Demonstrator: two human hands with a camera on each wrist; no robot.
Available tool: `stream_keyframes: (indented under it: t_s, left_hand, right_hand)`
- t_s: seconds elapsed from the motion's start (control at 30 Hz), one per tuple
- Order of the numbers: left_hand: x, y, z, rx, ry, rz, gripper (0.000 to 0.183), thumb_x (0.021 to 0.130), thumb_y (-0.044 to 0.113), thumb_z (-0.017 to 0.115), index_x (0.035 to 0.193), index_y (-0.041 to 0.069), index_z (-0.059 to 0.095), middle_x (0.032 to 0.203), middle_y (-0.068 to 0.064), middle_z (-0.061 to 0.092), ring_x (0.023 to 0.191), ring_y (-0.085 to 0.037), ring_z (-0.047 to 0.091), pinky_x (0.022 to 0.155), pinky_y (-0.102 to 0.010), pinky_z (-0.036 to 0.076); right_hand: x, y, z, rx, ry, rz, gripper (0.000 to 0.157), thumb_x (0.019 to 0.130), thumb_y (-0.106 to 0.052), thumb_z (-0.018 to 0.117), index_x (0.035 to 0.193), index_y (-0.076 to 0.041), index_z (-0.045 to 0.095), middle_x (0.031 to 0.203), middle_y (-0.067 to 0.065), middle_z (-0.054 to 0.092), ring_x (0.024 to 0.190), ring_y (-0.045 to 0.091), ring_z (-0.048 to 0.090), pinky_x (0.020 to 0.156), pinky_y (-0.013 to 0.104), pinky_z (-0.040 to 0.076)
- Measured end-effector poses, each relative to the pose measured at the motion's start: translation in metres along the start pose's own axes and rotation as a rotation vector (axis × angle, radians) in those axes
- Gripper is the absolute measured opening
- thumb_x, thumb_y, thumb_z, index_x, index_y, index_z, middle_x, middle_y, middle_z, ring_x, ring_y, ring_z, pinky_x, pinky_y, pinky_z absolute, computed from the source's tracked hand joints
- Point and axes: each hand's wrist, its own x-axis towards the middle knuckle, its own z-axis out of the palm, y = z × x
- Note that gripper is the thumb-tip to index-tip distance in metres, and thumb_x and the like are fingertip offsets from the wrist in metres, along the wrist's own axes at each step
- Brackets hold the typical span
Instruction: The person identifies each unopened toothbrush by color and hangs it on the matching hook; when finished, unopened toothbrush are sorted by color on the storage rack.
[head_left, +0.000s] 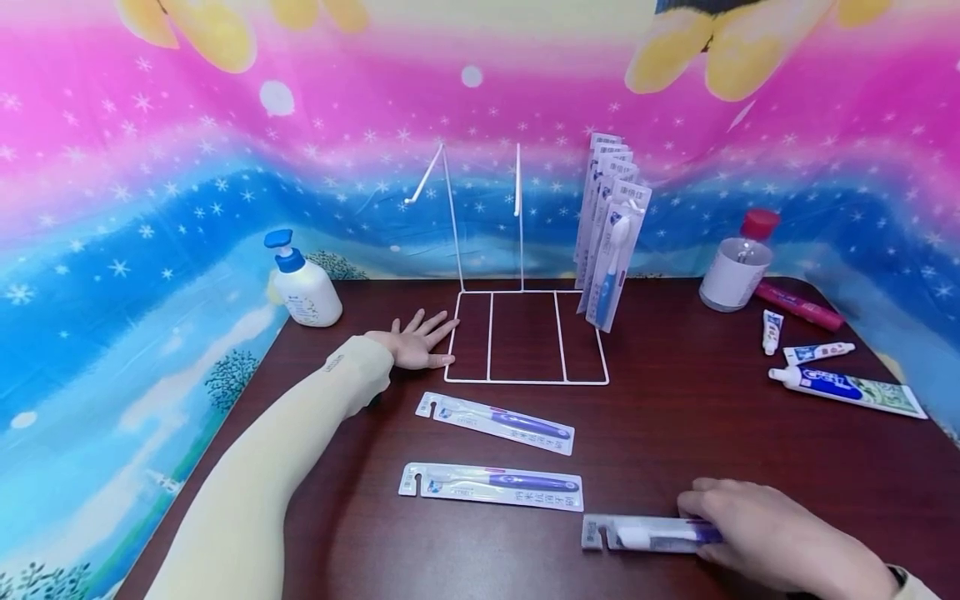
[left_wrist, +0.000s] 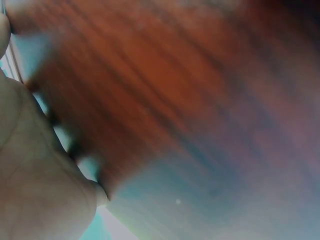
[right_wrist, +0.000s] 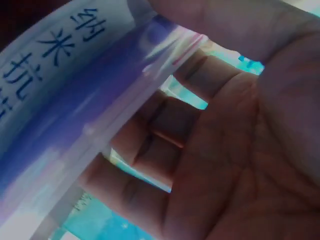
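Observation:
My right hand (head_left: 757,525) grips the end of a packaged toothbrush (head_left: 652,533) low over the front right of the table. In the right wrist view its purple handle (right_wrist: 75,110) shows through clear plastic, with thumb and fingers on either side of the pack. Fingers spread, my left hand (head_left: 415,342) lies on the table, fingertips and thumb at the left side of a white wire rack (head_left: 489,333). Two more packaged toothbrushes, an upper one (head_left: 495,422) and a lower one (head_left: 491,487), lie in front of the rack. Several toothbrush packs (head_left: 615,267) hang from its right side.
A white pump bottle (head_left: 311,292) with a blue top stands at the back left. At the right are a red-capped bottle (head_left: 735,271), a red tube-shaped item (head_left: 798,306), two small tubes and a large toothpaste tube (head_left: 855,390). Patterned cloth surrounds the table.

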Motion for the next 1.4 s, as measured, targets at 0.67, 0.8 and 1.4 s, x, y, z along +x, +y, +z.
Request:
stream_keyframes:
  t_s: [0.67, 0.8, 1.4]
  left_hand:
    - [-0.010, 0.006, -0.005, 0.054, 0.005, -0.014, 0.076, 0.088, 0.067, 0.029, 0.147, 0.034, -0.007, 0.153, 0.004, -0.012, 0.137, -0.032, -0.014, 0.100, -0.063, -0.002]
    - [-0.011, 0.007, -0.005, 0.083, 0.012, -0.012, 0.077, 0.088, 0.068, 0.028, 0.147, 0.033, -0.007, 0.153, 0.003, -0.011, 0.137, -0.033, -0.013, 0.100, -0.064, 0.000]
    - [-0.011, 0.011, -0.005, 0.092, 0.006, -0.021, 0.078, 0.087, 0.069, 0.028, 0.147, 0.034, -0.007, 0.153, 0.003, -0.011, 0.137, -0.033, -0.012, 0.101, -0.063, 0.000]
  right_hand:
    - [0.082, -0.067, -0.090, 0.582, 0.587, -0.024, 0.049, 0.082, -0.030, 0.070, 0.127, -0.020, 0.054, 0.117, 0.005, 0.059, 0.086, 0.021, 0.063, 0.065, 0.044, 0.053]
    - [0.105, -0.077, -0.104, 0.634, 0.658, -0.073, 0.046, 0.083, -0.029, 0.069, 0.126, -0.017, 0.055, 0.116, 0.004, 0.059, 0.087, 0.020, 0.063, 0.067, 0.044, 0.053]
    - [0.158, -0.081, -0.125, 0.634, 0.647, -0.025, 0.042, 0.086, -0.025, 0.066, 0.124, -0.012, 0.054, 0.112, 0.006, 0.060, 0.084, 0.022, 0.064, 0.066, 0.044, 0.053]
